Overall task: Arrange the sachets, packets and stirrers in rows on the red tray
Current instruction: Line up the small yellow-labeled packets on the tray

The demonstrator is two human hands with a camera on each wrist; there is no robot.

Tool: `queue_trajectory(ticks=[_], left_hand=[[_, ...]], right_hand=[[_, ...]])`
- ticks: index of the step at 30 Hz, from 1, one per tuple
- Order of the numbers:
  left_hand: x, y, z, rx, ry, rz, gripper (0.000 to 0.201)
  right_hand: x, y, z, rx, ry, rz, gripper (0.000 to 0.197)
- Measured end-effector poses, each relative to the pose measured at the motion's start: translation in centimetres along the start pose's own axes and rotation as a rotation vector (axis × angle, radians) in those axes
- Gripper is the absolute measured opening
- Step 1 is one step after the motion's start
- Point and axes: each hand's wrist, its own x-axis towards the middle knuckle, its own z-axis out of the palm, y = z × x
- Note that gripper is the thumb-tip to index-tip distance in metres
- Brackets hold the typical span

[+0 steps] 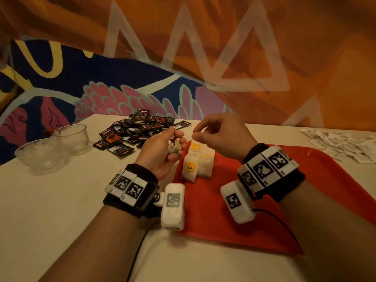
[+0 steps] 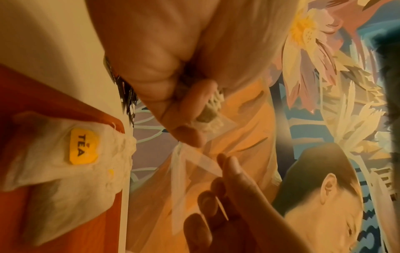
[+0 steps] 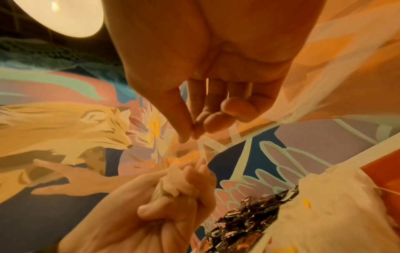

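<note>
Here, from the head view, the left hand [image 1: 162, 148] clutches bunched tea bags [image 1: 174, 147] above the tray [image 1: 264, 210] edge; the right hand [image 1: 219, 135], just beside, pinches something thin, likely a string. The left wrist view shows placed bags [image 2: 71, 164] on the tray's corner. The right wrist view shows thumb and forefinger together, the bunch directly below.

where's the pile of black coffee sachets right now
In the head view the black coffee sachets lie heaped on the white table at its far edge, left of the red tray, right of two glass bowls, just beyond the left hand.
</note>
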Motion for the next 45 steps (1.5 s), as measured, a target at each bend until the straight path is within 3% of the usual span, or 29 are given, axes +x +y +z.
queue_trajectory(ticks=[6, 9, 13, 18, 22, 25, 28, 31, 36, 38, 40, 45], left_hand=[[-0.5, -0.3, 0.8, 0.073, -0.101, -0.024, 0.033], [-0.8, -0.4, 1.2, 0.085, -0.121, -0.026, 0.031], [-0.9, -0.2, 1.1, 0.071, -0.135, -0.028, 0.028], [-1.0, 0.0, 0.9, 0.046, -0.154, -0.015, 0.012], [-0.9, 0.0, 0.7, 0.065, -0.178, 0.0, 0.02], [-0.9, -0.2, 0.7, 0.148, -0.186, 0.071, 0.041], [-1.1, -0.5, 0.8, 0.319, -0.236, 0.151, 0.053], [-1.3, -0.4, 0.7, 0.413, -0.244, 0.153, 0.038], [-0.8, -0.4, 0.5, 0.344, -0.154, 0.144, 0.021], [-0.9, -0.3, 0.4, 0.321, -0.144, 0.152, 0.017], [-0.9, -0.2, 0.5, 0.319, -0.137, 0.163, 0.017], [-1.0, -0.2, 0.6, 0.437, -0.125, 0.186, 0.015]], right_hand=[[-1.1, -0.4, 1.3, -0.047, -0.088, -0.021, 0.014], [-0.8, 0.0, 1.3, -0.045, -0.081, 0.013, 0.005], [-0.7, 0.6, 0.5, 0.087, -0.027, 0.048, 0.02], [-0.5, 1.3, -0.2, 0.289, 0.09, 0.133, 0.017], [-0.3, 1.6, -0.6, 0.378, 0.119, 0.173, 0.013], [-0.3, 1.9, -0.8, 0.256, 0.117, 0.109, 0.013], [-0.5, 1.7, -0.7, 0.094, 0.025, 0.005, 0.011], [-0.6, 1.4, -0.8, 0.036, -0.004, -0.076, 0.012], [-0.5, 1.3, -0.8, 0.151, 0.143, -0.089, 0.004], [-0.8, 1.3, -0.8, 0.201, 0.09, -0.047, 0.018], [-0.9, 1.2, -0.6, 0.204, 0.046, -0.04, 0.013], [-0.5, 1.4, -0.8, 0.317, 0.128, -0.006, 0.016]])
